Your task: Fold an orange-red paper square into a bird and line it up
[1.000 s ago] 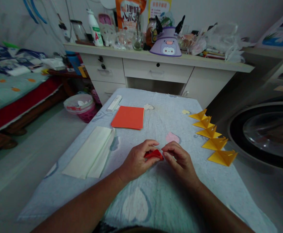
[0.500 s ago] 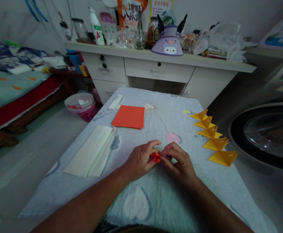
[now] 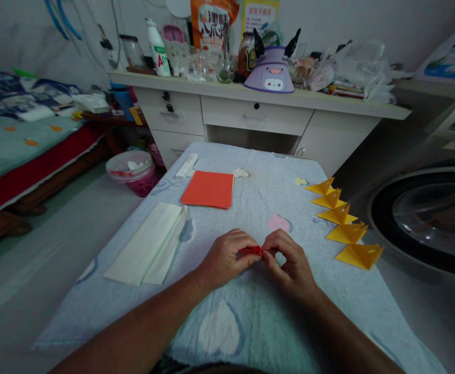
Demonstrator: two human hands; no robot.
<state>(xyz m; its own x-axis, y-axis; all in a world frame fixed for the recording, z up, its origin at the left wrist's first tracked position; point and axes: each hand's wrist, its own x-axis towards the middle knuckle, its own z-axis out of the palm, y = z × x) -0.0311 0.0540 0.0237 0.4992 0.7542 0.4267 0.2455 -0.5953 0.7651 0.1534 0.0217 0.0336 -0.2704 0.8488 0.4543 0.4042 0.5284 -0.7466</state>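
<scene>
Between my two hands is a small folded piece of red paper (image 3: 251,250), mostly covered by fingers. My left hand (image 3: 227,255) is closed on its left part, thumb below and fingers above. With thumb and forefinger, my right hand (image 3: 288,259) pinches its right end. Ahead and to the left lies a stack of orange-red paper squares (image 3: 209,189). Several folded yellow paper figures (image 3: 346,232) stand in a row along the table's right side, apart from my hands.
A folded pale cloth or tissue (image 3: 149,244) lies on the left of the cloth-covered table (image 3: 219,327), with a narrow white box (image 3: 187,166) behind it. A pink bin (image 3: 132,171) stands left on the floor. Beyond is a cluttered white cabinet (image 3: 256,111); a front-loading washer (image 3: 426,208) is at right.
The fingers of my left hand have come down and closed further over the red paper, so less of it shows. My right hand keeps its pinch. The view has tilted slightly.
</scene>
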